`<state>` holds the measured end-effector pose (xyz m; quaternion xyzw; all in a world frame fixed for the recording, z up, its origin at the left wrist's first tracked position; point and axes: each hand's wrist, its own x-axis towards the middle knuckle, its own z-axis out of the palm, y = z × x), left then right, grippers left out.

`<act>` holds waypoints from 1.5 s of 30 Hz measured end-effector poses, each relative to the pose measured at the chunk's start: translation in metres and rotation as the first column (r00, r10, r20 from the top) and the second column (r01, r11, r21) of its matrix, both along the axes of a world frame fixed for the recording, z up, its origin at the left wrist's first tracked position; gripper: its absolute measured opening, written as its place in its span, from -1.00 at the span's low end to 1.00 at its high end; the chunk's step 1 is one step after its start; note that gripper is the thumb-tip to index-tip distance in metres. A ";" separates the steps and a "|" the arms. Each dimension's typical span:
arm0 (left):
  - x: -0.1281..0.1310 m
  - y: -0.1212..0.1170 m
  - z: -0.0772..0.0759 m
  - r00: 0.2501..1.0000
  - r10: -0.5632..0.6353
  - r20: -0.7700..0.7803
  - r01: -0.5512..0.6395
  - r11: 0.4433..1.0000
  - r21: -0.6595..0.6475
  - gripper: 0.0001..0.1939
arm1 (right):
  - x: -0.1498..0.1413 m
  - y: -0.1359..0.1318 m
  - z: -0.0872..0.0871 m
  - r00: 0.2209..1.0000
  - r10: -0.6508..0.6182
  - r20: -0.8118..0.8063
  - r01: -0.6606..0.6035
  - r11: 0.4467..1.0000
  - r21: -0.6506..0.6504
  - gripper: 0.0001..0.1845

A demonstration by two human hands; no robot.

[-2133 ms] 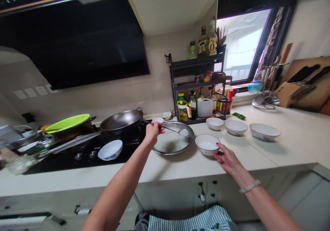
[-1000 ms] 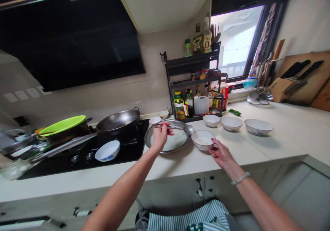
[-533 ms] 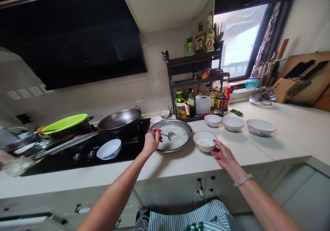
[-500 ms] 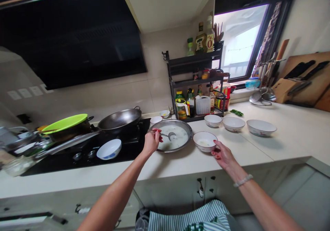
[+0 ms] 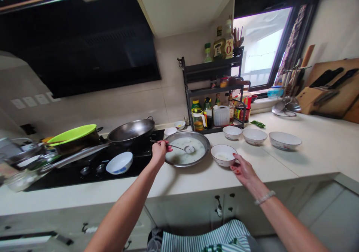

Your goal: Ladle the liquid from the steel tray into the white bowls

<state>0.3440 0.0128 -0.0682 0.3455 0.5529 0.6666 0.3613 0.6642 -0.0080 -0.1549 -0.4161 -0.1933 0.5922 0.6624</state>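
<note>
My left hand [image 5: 159, 151] is closed around the handle of a metal ladle [image 5: 189, 149]. The ladle's scoop holds white liquid and sits over a wide steel basin [image 5: 208, 147] of milky soup [image 5: 179, 155] with green bits. Just right of the basin stands a white bowl [image 5: 223, 150] with a thin dark rim and a little of the soup at its bottom. My right hand [image 5: 243, 168] grips this bowl's right edge, thumb at the rim and fingers against the side. The bowl appears to rest on the counter.
Three white bowls, one of them a small bowl [image 5: 232, 132], line the counter behind to the right. A wok [image 5: 131, 129], a blue-patterned bowl [image 5: 119, 163] and a pot under a green basin [image 5: 73, 133] occupy the stove. A bottle rack [image 5: 214, 91] stands behind.
The ladle has come up in the soup, its scoop now filled and shifted slightly right. My left hand has drawn a little left. My right hand stays on the bowl.
</note>
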 end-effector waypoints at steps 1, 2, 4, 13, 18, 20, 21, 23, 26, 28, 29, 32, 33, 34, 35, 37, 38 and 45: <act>0.001 0.000 0.002 1.000 0.003 0.008 -0.003 1.000 0.005 -0.81 | 0.000 0.000 -0.001 1.000 0.002 0.002 -0.002 1.000 0.006 -0.71; 0.001 -0.001 0.003 1.000 0.003 0.015 -0.003 1.000 0.010 -0.81 | 0.000 0.001 -0.001 1.000 0.004 0.005 -0.004 1.000 0.009 -0.70; 0.003 -0.001 0.007 1.000 -0.002 0.026 0.002 1.000 0.017 -0.81 | 0.000 0.001 -0.002 1.000 0.008 0.010 -0.008 1.000 0.013 -0.69; 0.017 0.000 0.026 0.998 -0.036 0.057 0.033 0.998 0.046 -0.80 | 0.000 0.001 -0.003 1.000 0.003 0.007 -0.004 0.999 0.035 -0.69; 0.036 -0.002 0.039 0.991 -0.100 0.085 0.094 0.993 0.067 -0.84 | 0.000 0.002 -0.005 1.000 0.018 0.020 -0.018 0.999 0.029 -0.70; 0.046 -0.003 0.043 0.990 -0.117 0.084 0.111 0.990 0.082 -0.83 | 0.001 0.003 -0.007 1.000 0.019 0.013 -0.020 0.999 0.040 -0.69; 0.052 -0.003 0.045 0.988 -0.129 0.081 0.122 0.989 0.088 -0.82 | 0.001 0.003 -0.008 1.000 0.017 0.008 -0.018 0.999 0.052 -0.69; 0.063 -0.005 0.048 0.984 -0.162 0.075 0.154 0.983 0.101 -0.81 | 0.001 0.004 -0.009 1.000 0.020 0.004 -0.020 0.997 0.068 -0.70; 0.081 -0.006 0.047 0.975 -0.216 0.051 0.209 0.971 0.118 -0.80 | 0.001 0.005 -0.010 1.000 0.021 0.008 -0.021 0.998 0.058 -0.70; 0.091 -0.008 0.043 0.970 -0.243 0.003 0.240 0.963 0.126 -0.80 | 0.000 0.005 -0.009 1.000 0.020 0.006 -0.020 0.998 0.061 -0.69; 0.095 -0.009 0.040 0.966 -0.255 -0.035 0.257 0.958 0.128 -0.80 | 0.000 0.005 -0.009 1.000 0.019 0.003 -0.019 0.997 0.068 -0.69; 0.104 -0.014 0.029 0.936 -0.285 -0.205 0.318 0.937 0.146 -0.81 | -0.001 0.004 -0.009 1.000 0.004 -0.002 -0.004 0.997 0.083 -0.68; 0.106 -0.016 0.024 0.914 -0.292 -0.280 0.344 0.925 0.158 -0.80 | -0.001 0.004 -0.009 1.000 0.000 -0.002 0.000 0.997 0.081 -0.68; 0.107 -0.019 0.020 0.886 -0.298 -0.356 0.375 0.911 0.173 -0.79 | -0.001 0.003 -0.008 1.000 0.002 -0.002 -0.001 0.997 0.080 -0.68; 0.108 -0.022 0.015 0.852 -0.303 -0.427 0.411 0.893 0.186 -0.77 | -0.002 0.003 -0.008 1.000 0.006 -0.002 -0.006 0.997 0.079 -0.68; 0.109 -0.029 0.007 0.770 -0.319 -0.552 0.495 0.845 0.202 -0.73 | -0.002 0.002 -0.007 1.000 0.019 -0.002 -0.019 0.998 0.066 -0.69; 0.109 -0.033 0.003 0.722 -0.318 -0.615 0.541 0.813 0.214 -0.72 | -0.001 0.001 -0.006 1.000 0.020 -0.004 -0.020 0.998 0.054 -0.70; 0.103 -0.055 -0.006 0.350 -0.135 -0.927 0.803 0.552 0.223 -0.73 | -0.001 -0.001 -0.004 1.000 0.016 -0.024 -0.014 0.999 0.052 -0.72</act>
